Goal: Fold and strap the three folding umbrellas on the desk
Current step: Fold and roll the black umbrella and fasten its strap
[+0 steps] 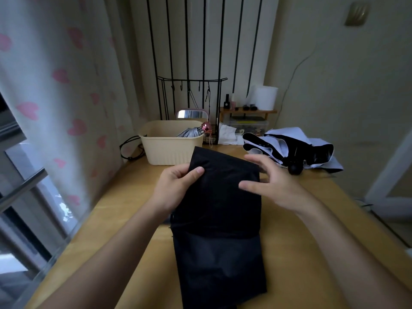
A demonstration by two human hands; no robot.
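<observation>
Head view showed the black umbrella (218, 197) as a flat, half-folded sheet of canopy cloth, held in the middle over the desk (301, 230) with its lower part hanging toward the person. The left hand (176, 186) pinched the upper left edge, thumb on top. The right hand (274, 188) was released, fingers straight and spread just beside the right edge; whether its thumb touched the cloth I could not tell. With only one pinch holding it, the smooth cloth could slip and the folds could open again, I judged. Its strap was not seen, so it might get folded inside. A black-and-white umbrella (289, 146) lay loose behind, near a beige basket (156, 148). No brand, label or writing could be read.
</observation>
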